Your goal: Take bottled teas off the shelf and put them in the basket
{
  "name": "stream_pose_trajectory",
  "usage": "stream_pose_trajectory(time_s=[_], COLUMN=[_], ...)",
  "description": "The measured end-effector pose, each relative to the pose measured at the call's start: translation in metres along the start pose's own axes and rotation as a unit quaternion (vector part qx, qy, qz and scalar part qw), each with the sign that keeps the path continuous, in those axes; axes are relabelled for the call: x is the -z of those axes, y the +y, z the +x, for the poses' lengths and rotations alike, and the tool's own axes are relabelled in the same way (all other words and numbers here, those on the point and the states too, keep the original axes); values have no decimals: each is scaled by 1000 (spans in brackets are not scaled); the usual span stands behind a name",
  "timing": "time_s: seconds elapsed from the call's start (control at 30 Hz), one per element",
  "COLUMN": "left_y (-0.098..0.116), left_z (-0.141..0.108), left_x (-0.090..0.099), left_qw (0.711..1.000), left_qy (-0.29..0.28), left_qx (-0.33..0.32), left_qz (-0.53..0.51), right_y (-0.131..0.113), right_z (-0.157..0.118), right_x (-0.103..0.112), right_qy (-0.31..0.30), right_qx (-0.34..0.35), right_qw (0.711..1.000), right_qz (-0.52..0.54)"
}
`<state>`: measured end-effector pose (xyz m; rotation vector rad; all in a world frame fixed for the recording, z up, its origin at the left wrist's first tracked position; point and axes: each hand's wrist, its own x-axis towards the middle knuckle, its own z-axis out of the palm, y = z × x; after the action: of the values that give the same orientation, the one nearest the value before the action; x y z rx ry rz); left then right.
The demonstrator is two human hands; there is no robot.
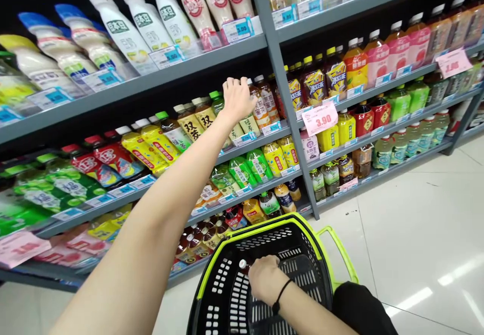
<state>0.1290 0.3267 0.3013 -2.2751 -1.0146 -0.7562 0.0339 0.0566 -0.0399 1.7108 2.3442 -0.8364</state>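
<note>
My left hand stretches to the middle shelf. Its fingers are curled over the top of a tea bottle with a pale label, hiding the cap. Tea bottles with orange-and-white labels stand just right of it, and a green-capped bottle is to its left. Down inside the black shopping basket with a lime-green rim, my right hand is closed round a bottle. Only its white cap and a bit of dark neck show; the rest is hidden by the hand.
Grey shelves hold rows of drinks, with white yogurt-style bottles above. An upright post divides the shelving. A pink price tag sticks out at right. The basket's green handle hangs outward over the tiled floor.
</note>
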Motion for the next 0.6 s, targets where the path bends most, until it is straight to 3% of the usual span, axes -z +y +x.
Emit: stream_pose_trajectory(time_s=[0.13, 0.27, 0.37, 0.47, 0.6], left_y=[-3, 1, 2, 5, 13], left_z=[25, 29, 25, 16, -3], left_x=[-30, -47, -45, -39, -33], left_qw=[998, 997, 990, 982, 967], left_qy=[-27, 31, 91, 109, 151], left_qx=[33, 63, 65, 57, 1], left_qz=[43, -16, -81, -146, -204], right_y=[1, 7, 11, 14, 16], right_z=[-4, -12, -18, -21, -24], right_x=[10, 19, 24, 27, 26], right_qy=[-31, -21, -23, -14, -13], right_qx=[-37, -41, -35, -40, -44], right_qw=[999, 999, 999, 998, 998], right_qz=[9, 16, 32, 40, 40])
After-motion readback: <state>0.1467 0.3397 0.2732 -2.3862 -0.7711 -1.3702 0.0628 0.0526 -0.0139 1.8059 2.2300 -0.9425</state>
